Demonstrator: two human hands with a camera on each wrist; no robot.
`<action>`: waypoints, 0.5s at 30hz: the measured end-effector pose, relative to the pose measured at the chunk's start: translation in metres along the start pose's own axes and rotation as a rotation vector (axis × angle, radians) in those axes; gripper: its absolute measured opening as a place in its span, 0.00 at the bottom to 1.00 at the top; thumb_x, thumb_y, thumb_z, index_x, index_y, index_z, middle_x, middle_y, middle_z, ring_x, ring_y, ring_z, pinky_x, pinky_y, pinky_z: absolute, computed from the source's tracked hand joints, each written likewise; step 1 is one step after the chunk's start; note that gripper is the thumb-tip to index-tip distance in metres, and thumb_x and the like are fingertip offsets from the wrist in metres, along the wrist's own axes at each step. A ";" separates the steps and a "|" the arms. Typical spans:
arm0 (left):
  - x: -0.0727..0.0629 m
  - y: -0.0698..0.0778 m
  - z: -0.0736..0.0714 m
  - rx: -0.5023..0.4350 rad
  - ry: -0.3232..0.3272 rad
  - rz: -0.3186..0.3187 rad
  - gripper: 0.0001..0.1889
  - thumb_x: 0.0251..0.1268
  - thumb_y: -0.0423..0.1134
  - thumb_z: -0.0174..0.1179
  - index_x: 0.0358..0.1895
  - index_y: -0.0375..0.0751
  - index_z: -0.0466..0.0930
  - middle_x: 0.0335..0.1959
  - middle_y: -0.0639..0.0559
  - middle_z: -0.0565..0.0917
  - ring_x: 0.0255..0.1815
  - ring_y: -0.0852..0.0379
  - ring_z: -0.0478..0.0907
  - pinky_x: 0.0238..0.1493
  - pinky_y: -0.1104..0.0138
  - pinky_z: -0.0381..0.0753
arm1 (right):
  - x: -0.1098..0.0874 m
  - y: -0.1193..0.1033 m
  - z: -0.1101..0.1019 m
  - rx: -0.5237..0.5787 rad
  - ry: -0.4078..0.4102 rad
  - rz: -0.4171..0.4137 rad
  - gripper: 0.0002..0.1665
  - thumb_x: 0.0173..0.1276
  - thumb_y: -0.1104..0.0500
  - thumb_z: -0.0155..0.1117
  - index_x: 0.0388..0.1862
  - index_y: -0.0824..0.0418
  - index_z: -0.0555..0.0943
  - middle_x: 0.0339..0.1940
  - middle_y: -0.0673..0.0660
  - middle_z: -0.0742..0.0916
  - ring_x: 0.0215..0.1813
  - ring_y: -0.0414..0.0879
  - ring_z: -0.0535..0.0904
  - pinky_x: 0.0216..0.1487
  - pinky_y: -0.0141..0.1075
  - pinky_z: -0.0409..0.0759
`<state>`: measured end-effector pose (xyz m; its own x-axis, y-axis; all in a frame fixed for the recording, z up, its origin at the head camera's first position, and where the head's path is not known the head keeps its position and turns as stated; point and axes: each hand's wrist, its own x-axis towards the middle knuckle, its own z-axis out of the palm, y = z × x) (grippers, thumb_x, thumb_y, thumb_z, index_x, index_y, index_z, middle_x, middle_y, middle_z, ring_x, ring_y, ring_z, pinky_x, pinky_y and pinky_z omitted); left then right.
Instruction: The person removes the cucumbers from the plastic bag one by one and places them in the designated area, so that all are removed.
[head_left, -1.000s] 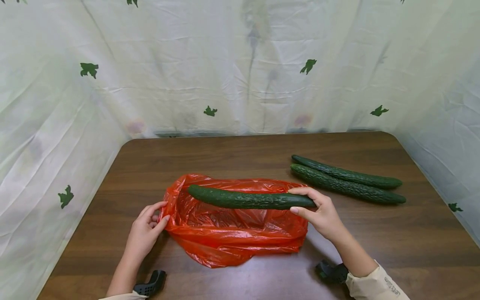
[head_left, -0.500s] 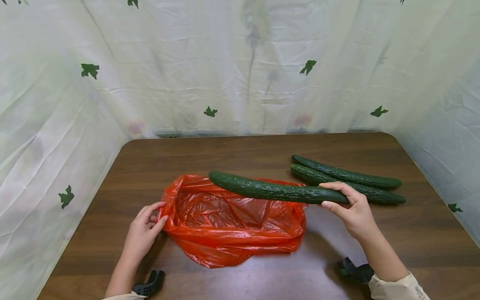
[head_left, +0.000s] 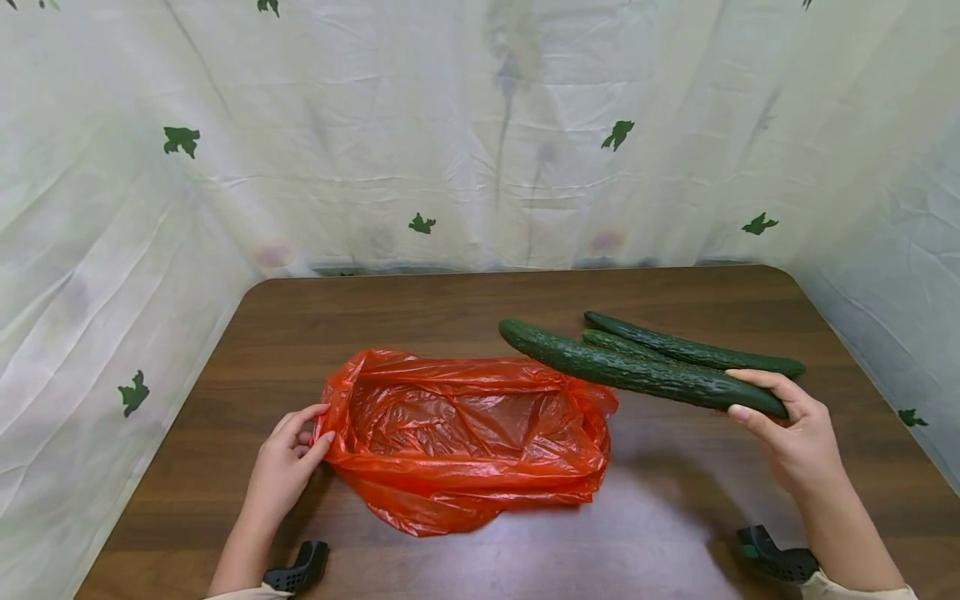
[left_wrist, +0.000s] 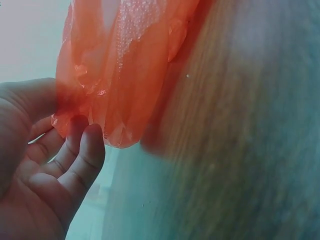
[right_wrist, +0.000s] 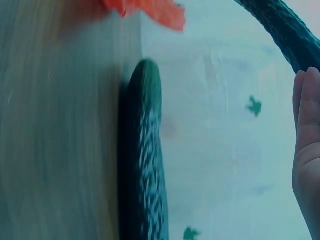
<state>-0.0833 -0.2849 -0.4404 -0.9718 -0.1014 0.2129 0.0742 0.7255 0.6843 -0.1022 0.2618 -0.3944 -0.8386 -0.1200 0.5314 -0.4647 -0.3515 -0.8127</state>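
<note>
A long dark green cucumber [head_left: 630, 371] is held at its right end by my right hand [head_left: 798, 429], thumb on the near side and fingers on the far side. Its free end points left, close to the far right corner of a red plastic bag [head_left: 465, 475]. The bag lies with its mouth spread wide and facing up. At the bag's left rim my left hand [head_left: 288, 458] pinches the plastic between thumb and fingers. Two more cucumbers lie side by side at the right; the farther cucumber [head_left: 697, 347] shows well, the nearer one is largely covered by the held cucumber.
Everything lies on a brown wooden table [head_left: 390, 312] with rounded far corners. A pale curtain [head_left: 450, 125] with green leaf shapes surrounds the far and side edges. Black wrist devices, such as the left wrist device [head_left: 298, 567], sit on both forearms.
My right hand has carried the cucumber rightward from over the bag's mouth to in front of the two lying cucumbers. My left hand has stayed at the bag's left rim.
</note>
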 end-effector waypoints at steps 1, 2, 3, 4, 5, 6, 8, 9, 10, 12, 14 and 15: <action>0.000 0.000 0.000 0.001 0.001 0.001 0.21 0.56 0.32 0.61 0.55 0.38 0.71 0.39 0.46 0.72 0.28 0.55 0.74 0.29 0.78 0.75 | -0.002 -0.001 -0.004 0.010 0.005 0.003 0.22 0.55 0.87 0.45 0.52 0.85 0.65 0.49 0.66 0.75 0.45 0.50 0.77 0.41 0.33 0.77; 0.000 0.000 0.000 0.001 0.002 0.001 0.21 0.56 0.32 0.61 0.55 0.38 0.71 0.39 0.46 0.72 0.28 0.55 0.74 0.29 0.78 0.75 | -0.004 -0.002 -0.008 0.018 0.012 0.007 0.22 0.56 0.87 0.45 0.52 0.85 0.65 0.49 0.66 0.74 0.45 0.51 0.77 0.42 0.33 0.77; 0.000 0.000 0.000 0.002 0.003 0.002 0.21 0.56 0.31 0.61 0.55 0.38 0.71 0.39 0.46 0.72 0.27 0.55 0.74 0.29 0.78 0.75 | -0.007 -0.003 -0.012 0.021 0.021 0.013 0.22 0.56 0.86 0.45 0.52 0.85 0.65 0.50 0.66 0.74 0.46 0.51 0.77 0.42 0.33 0.77; 0.000 0.000 0.000 0.001 0.004 0.004 0.21 0.56 0.31 0.61 0.55 0.38 0.71 0.39 0.46 0.72 0.27 0.56 0.74 0.28 0.78 0.75 | -0.009 -0.004 -0.016 0.017 0.029 0.018 0.22 0.57 0.85 0.46 0.53 0.84 0.64 0.50 0.65 0.74 0.46 0.51 0.77 0.42 0.33 0.76; 0.000 0.000 0.000 -0.003 0.005 0.006 0.21 0.56 0.31 0.61 0.55 0.38 0.71 0.39 0.46 0.72 0.27 0.56 0.74 0.28 0.77 0.75 | -0.011 -0.005 -0.020 0.020 0.033 0.023 0.22 0.57 0.85 0.45 0.53 0.84 0.64 0.50 0.66 0.74 0.47 0.51 0.77 0.42 0.33 0.76; 0.000 0.000 0.000 -0.008 0.007 0.009 0.21 0.56 0.31 0.61 0.54 0.38 0.72 0.39 0.45 0.72 0.27 0.56 0.74 0.28 0.77 0.75 | -0.013 -0.006 -0.024 0.029 0.033 0.025 0.23 0.57 0.85 0.45 0.54 0.85 0.63 0.51 0.66 0.74 0.47 0.51 0.76 0.42 0.34 0.76; -0.001 0.000 0.000 -0.014 0.009 0.012 0.21 0.56 0.31 0.61 0.54 0.37 0.71 0.39 0.45 0.72 0.27 0.57 0.73 0.28 0.77 0.75 | -0.018 -0.007 -0.032 0.039 0.036 0.033 0.23 0.58 0.86 0.43 0.55 0.85 0.62 0.51 0.66 0.74 0.48 0.51 0.76 0.43 0.34 0.76; -0.001 0.000 0.000 -0.018 0.010 0.015 0.21 0.56 0.31 0.61 0.54 0.37 0.71 0.39 0.45 0.72 0.27 0.57 0.73 0.28 0.77 0.75 | -0.021 -0.008 -0.035 0.029 0.040 0.037 0.23 0.58 0.86 0.43 0.55 0.85 0.62 0.51 0.65 0.74 0.47 0.51 0.77 0.43 0.34 0.76; -0.001 0.000 0.000 -0.020 0.010 0.017 0.21 0.56 0.31 0.61 0.54 0.37 0.71 0.39 0.45 0.72 0.27 0.57 0.73 0.28 0.77 0.75 | -0.023 -0.008 -0.039 0.033 0.036 0.037 0.23 0.58 0.86 0.41 0.55 0.85 0.61 0.52 0.66 0.74 0.48 0.52 0.77 0.43 0.34 0.76; -0.001 0.001 0.000 -0.020 0.011 0.018 0.21 0.56 0.31 0.61 0.54 0.37 0.71 0.39 0.45 0.72 0.27 0.57 0.73 0.28 0.77 0.75 | -0.027 -0.008 -0.045 -0.004 0.052 0.049 0.23 0.58 0.86 0.42 0.55 0.85 0.61 0.52 0.64 0.74 0.48 0.50 0.76 0.43 0.33 0.76; -0.001 0.001 0.000 -0.015 0.010 0.016 0.21 0.56 0.31 0.61 0.54 0.37 0.71 0.39 0.46 0.72 0.27 0.56 0.73 0.28 0.77 0.76 | -0.031 -0.008 -0.050 -0.064 0.081 0.065 0.23 0.58 0.85 0.43 0.55 0.85 0.62 0.51 0.63 0.76 0.48 0.48 0.77 0.43 0.32 0.76; -0.001 0.001 0.000 -0.015 0.012 0.015 0.21 0.56 0.31 0.61 0.54 0.37 0.71 0.39 0.46 0.72 0.27 0.56 0.73 0.28 0.77 0.76 | -0.033 -0.007 -0.052 -0.093 0.091 0.075 0.23 0.59 0.85 0.44 0.55 0.84 0.62 0.51 0.61 0.76 0.48 0.48 0.77 0.43 0.31 0.76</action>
<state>-0.0825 -0.2840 -0.4393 -0.9677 -0.0987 0.2320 0.0925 0.7169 0.6910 -0.0862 0.3169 -0.4183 -0.8925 -0.0562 0.4475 -0.4203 -0.2566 -0.8704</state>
